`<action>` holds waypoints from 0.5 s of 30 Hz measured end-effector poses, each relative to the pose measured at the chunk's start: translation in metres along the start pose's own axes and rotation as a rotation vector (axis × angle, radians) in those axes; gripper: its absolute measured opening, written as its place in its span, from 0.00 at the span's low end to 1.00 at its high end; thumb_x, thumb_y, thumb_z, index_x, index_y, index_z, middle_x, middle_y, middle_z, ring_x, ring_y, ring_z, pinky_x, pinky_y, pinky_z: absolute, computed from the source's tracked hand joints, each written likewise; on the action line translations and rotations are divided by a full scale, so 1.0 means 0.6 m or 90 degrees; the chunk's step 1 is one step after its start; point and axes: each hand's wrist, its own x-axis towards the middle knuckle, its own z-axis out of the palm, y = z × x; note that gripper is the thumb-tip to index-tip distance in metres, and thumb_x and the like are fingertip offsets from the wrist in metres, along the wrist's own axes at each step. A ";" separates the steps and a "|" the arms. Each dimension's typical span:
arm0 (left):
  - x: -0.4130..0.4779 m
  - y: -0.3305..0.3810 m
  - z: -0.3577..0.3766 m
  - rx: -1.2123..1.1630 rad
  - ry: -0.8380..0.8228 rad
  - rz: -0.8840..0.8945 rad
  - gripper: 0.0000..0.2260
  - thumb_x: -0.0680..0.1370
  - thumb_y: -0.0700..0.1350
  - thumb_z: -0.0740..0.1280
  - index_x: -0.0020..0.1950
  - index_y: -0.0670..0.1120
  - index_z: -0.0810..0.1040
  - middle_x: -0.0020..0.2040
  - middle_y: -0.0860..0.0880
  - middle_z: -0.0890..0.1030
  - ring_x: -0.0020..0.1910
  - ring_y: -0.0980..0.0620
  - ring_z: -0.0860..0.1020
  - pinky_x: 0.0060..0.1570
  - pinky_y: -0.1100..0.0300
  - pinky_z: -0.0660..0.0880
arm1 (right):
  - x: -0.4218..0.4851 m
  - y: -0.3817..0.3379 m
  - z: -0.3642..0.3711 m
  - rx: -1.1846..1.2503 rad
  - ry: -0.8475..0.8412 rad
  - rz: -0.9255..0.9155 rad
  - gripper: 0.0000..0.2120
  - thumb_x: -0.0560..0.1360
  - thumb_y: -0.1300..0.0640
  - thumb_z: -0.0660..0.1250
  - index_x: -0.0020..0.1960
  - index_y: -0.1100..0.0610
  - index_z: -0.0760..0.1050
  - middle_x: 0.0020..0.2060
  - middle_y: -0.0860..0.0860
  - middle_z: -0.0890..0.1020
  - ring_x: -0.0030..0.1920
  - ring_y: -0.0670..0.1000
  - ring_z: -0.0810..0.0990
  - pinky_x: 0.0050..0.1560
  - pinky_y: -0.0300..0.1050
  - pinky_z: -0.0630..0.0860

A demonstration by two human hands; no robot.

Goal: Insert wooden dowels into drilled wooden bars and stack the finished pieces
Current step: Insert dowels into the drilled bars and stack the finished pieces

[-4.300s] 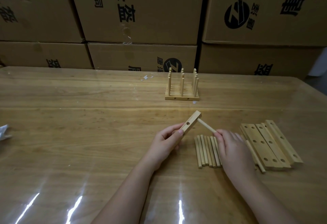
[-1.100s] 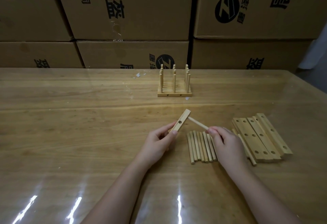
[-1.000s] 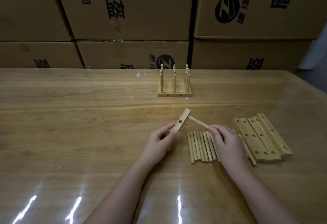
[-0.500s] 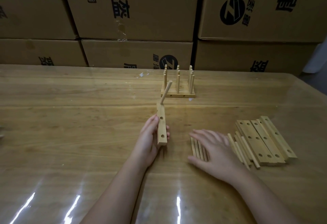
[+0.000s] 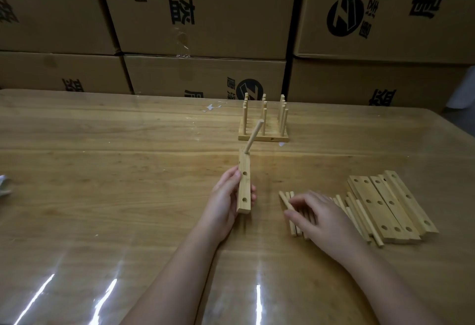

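My left hand (image 5: 224, 204) grips a drilled wooden bar (image 5: 244, 183) above the table, its long side pointing away from me. One dowel (image 5: 254, 136) stands in the bar's far hole and two nearer holes show. My right hand (image 5: 320, 215) lies over the loose dowels (image 5: 291, 219) on the table, fingers bent down onto them; motion blur hides whether it pinches one. Several drilled bars (image 5: 380, 202) lie side by side to the right. The finished pieces (image 5: 264, 127), bars with upright dowels, stand grouped at the back.
The wooden table (image 5: 115, 170) has a glossy transparent cover. Stacked cardboard boxes (image 5: 205, 16) form a wall behind it. A bit of white material (image 5: 3, 186) lies at the left edge. More loose dowels (image 5: 359, 216) lie against the pile of bars.
The right hand let go of the dowel now seated in the bar and dropped onto the loose dowels. The left hand turned the bar lengthwise and carried it left.
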 end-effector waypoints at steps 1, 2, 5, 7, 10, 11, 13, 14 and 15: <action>0.000 0.000 0.001 0.004 -0.004 0.000 0.11 0.81 0.44 0.58 0.63 0.45 0.72 0.34 0.44 0.81 0.30 0.50 0.79 0.29 0.60 0.76 | 0.001 -0.001 0.001 -0.033 0.007 -0.020 0.14 0.72 0.38 0.59 0.50 0.44 0.74 0.43 0.34 0.73 0.49 0.37 0.71 0.46 0.29 0.65; -0.001 -0.001 0.002 0.011 -0.010 0.001 0.11 0.82 0.44 0.58 0.63 0.45 0.72 0.34 0.43 0.81 0.30 0.50 0.79 0.30 0.60 0.76 | 0.001 -0.001 0.002 -0.067 0.009 -0.035 0.09 0.74 0.44 0.63 0.49 0.47 0.75 0.41 0.36 0.74 0.47 0.39 0.72 0.44 0.30 0.65; -0.003 -0.001 0.003 0.056 -0.029 -0.002 0.12 0.82 0.44 0.58 0.65 0.47 0.71 0.37 0.44 0.83 0.34 0.50 0.81 0.32 0.60 0.77 | -0.001 -0.004 0.005 -0.117 -0.001 -0.058 0.09 0.74 0.53 0.66 0.54 0.48 0.77 0.42 0.39 0.73 0.48 0.44 0.72 0.47 0.34 0.65; -0.004 -0.001 0.004 0.075 -0.040 -0.015 0.12 0.82 0.44 0.58 0.65 0.47 0.70 0.39 0.44 0.83 0.37 0.50 0.82 0.35 0.59 0.78 | -0.003 -0.008 0.010 -0.145 -0.028 -0.066 0.14 0.75 0.47 0.62 0.61 0.41 0.73 0.51 0.41 0.73 0.55 0.44 0.69 0.54 0.39 0.65; -0.003 -0.003 0.006 0.090 -0.040 -0.025 0.13 0.82 0.44 0.57 0.66 0.45 0.69 0.40 0.44 0.83 0.39 0.50 0.83 0.36 0.59 0.79 | -0.005 -0.016 0.028 -0.187 -0.115 -0.080 0.19 0.76 0.38 0.51 0.67 0.34 0.62 0.68 0.40 0.63 0.68 0.46 0.59 0.69 0.48 0.52; -0.003 -0.003 0.006 0.098 -0.038 -0.024 0.13 0.82 0.44 0.57 0.67 0.45 0.69 0.40 0.44 0.84 0.39 0.50 0.83 0.37 0.59 0.79 | -0.006 -0.020 0.034 -0.196 -0.131 -0.102 0.19 0.77 0.38 0.50 0.67 0.35 0.62 0.70 0.40 0.62 0.70 0.47 0.57 0.70 0.49 0.47; -0.002 -0.005 0.005 0.110 -0.042 -0.024 0.13 0.83 0.44 0.57 0.66 0.44 0.69 0.40 0.45 0.84 0.39 0.50 0.83 0.38 0.59 0.79 | -0.007 -0.029 0.040 -0.199 -0.121 -0.143 0.17 0.78 0.42 0.53 0.66 0.38 0.66 0.68 0.39 0.66 0.70 0.47 0.59 0.70 0.50 0.44; -0.002 -0.005 0.005 0.113 -0.044 -0.024 0.13 0.83 0.44 0.57 0.66 0.44 0.70 0.40 0.45 0.84 0.39 0.50 0.83 0.38 0.59 0.79 | -0.008 -0.034 0.041 -0.200 -0.101 -0.155 0.16 0.77 0.44 0.55 0.64 0.39 0.69 0.66 0.39 0.69 0.69 0.47 0.62 0.70 0.51 0.46; -0.003 -0.006 0.006 0.115 -0.047 -0.023 0.12 0.83 0.44 0.57 0.66 0.44 0.70 0.39 0.45 0.84 0.39 0.50 0.83 0.39 0.59 0.79 | -0.008 -0.038 0.041 -0.205 -0.079 -0.164 0.14 0.76 0.45 0.58 0.61 0.40 0.71 0.62 0.38 0.72 0.67 0.46 0.65 0.70 0.52 0.49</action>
